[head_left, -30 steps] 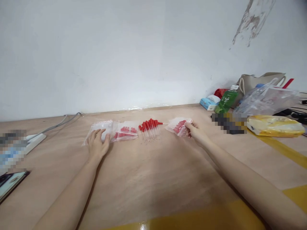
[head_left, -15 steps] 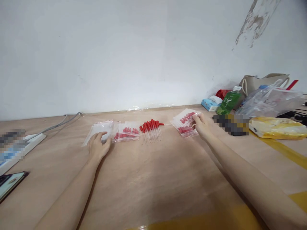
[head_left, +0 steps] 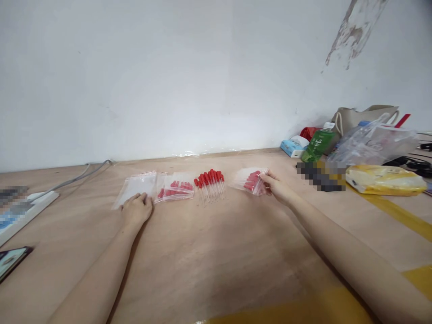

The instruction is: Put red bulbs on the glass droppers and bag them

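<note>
My right hand (head_left: 270, 183) is closed at the fingertips on the right end of a clear zip bag (head_left: 253, 192) with red-topped droppers inside. My left hand (head_left: 137, 208) rests palm down at the lower edge of flat, empty zip bags (head_left: 138, 182), its fingers loosely bent and apart. To its right lie filled zip bags (head_left: 175, 192) with red dropper bulbs showing. Between these and my right hand, several loose droppers (head_left: 211, 182) with red bulbs and clear thin stems lie in a row on the table.
At the right stand a tissue pack (head_left: 290, 147), a green bottle (head_left: 317, 146), a beige bag (head_left: 367, 114) and a clear plastic bag (head_left: 378, 141). A yellow-white packet (head_left: 384, 180) lies nearer. On the left are a power strip (head_left: 40, 204), a grey cable (head_left: 74, 179) and a phone (head_left: 13, 261).
My right hand has moved slightly left, and the bag in it now lies flatter and bunched at its right end. My left hand has lowered, its fingers more bent.
</note>
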The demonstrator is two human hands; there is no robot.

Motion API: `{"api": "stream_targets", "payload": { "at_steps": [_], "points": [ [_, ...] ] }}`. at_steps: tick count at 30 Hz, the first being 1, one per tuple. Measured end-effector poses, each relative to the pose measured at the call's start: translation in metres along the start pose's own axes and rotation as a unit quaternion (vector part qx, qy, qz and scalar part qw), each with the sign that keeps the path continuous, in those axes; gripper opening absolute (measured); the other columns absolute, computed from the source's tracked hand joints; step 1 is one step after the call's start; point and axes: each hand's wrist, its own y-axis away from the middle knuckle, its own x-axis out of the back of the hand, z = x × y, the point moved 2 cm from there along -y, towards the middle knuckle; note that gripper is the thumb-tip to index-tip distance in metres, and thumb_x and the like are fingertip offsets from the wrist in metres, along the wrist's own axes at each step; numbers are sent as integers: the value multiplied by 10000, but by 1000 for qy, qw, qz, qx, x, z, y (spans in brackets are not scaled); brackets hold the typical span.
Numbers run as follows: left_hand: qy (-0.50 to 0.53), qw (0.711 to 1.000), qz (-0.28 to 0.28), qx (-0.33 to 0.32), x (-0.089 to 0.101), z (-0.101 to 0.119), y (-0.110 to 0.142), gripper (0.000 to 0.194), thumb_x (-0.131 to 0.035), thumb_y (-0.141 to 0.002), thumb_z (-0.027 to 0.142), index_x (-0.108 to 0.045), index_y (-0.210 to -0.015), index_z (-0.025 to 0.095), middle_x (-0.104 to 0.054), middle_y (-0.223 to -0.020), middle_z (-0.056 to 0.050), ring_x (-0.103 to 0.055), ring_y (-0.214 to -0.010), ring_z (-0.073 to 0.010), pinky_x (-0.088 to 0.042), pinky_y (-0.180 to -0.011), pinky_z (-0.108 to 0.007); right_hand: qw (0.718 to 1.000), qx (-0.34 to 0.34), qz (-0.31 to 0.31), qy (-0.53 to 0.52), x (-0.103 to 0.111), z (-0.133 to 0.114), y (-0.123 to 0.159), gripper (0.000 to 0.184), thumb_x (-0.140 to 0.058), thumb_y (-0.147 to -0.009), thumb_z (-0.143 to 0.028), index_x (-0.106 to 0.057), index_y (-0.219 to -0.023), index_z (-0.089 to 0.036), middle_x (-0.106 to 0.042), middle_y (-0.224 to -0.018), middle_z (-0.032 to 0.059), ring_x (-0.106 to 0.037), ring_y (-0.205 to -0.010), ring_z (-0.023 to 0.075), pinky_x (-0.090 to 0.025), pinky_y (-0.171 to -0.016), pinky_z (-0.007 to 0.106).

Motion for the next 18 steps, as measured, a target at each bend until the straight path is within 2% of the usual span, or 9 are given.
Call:
{"api": "stream_targets", "payload": {
  "at_steps": [2, 4, 6, 8, 10, 12, 14, 16, 18],
  "points": [
    [-2, 1000, 8, 5, 4, 1, 2, 371, -342, -817, 340, -618, -1025, 206, -552, -1175, -98, -497, -1049, -315, -398, -825, -428, 997, -32, 67, 11, 0, 5, -3, 168, -445, -776, -368, -415, -756, -204, -492, -488, -50, -424, -364, 76, -240, -328, 172],
    [-5, 1000, 6, 14, 7, 0, 4, 361, -351, -807, 335, -651, -957, 202, -622, -1039, -115, -546, -958, -326, -427, -747, -405, 991, -75, 100, 49, 2, 11, -4, 142, -438, -779, -331, -428, -775, -189, -516, -510, -29, -422, -344, 78, -259, -328, 184],
    [9, 999, 13, 36, 10, -3, 4, 365, -358, -802, 346, -661, -932, 190, -652, -914, -133, -569, -891, -340, -435, -695, -408, 981, -87, 135, 111, 5, 14, -1, 200, -502, -743, -332, -441, -845, -170, -522, -510, -17, -430, -346, 95, -277, -340, 202],
    [62, 993, 44, 86, 13, -7, 3, 376, -373, -801, 372, -655, -954, 177, -655, -869, -137, -579, -854, -347, -439, -664, -410, 952, -37, 206, 222, 9, 11, 6, 375, -580, -686, -348, -433, -965, -145, -537, -539, 1, -490, -425, 139, -324, -393, 228],
    [119, 978, 85, 146, 18, -9, 3, 418, -339, -828, 396, -624, -1021, 158, -648, -887, -137, -584, -847, -343, -444, -644, -407, 904, 45, 252, 343, 5, 4, 13, 473, -591, -675, -352, -417, -1055, -129, -559, -584, 27, -545, -548, 187, -373, -486, 260],
    [154, 964, 135, 169, 25, -4, 6, 458, -265, -870, 396, -565, -1107, 145, -633, -943, -122, -583, -868, -320, -449, -662, -397, 886, 104, 213, 399, -12, -1, 14, 361, -533, -720, -330, -464, -1023, -145, -585, -632, 47, -563, -622, 200, -395, -565, 280],
    [179, 957, 200, 108, 36, 13, 13, 438, -241, -893, 368, -520, -1151, 149, -617, -1012, -83, -575, -913, -273, -443, -749, -376, 903, 125, 116, 395, -37, -3, 8, 157, -488, -747, -282, -533, -854, -176, -610, -686, 51, -568, -659, 178, -405, -614, 269],
    [199, 949, 243, -43, 47, 42, 27, 360, -319, -880, 316, -555, -1101, 156, -605, -1081, -52, -560, -974, -226, -395, -883, -355, 917, 99, 39, 383, -64, -2, -3, 62, -505, -716, -222, -548, -725, -179, -632, -766, 56, -574, -736, 164, -411, -672, 253],
    [184, 941, 206, -195, 53, 74, 48, 287, -393, -848, 256, -606, -1020, 172, -634, -1043, -43, -578, -952, -199, -312, -986, -386, 922, 59, 34, 380, -84, -1, -18, 49, -518, -692, -193, -556, -716, -174, -635, -809, 65, -571, -799, 175, -409, -720, 263]
  ]
}}
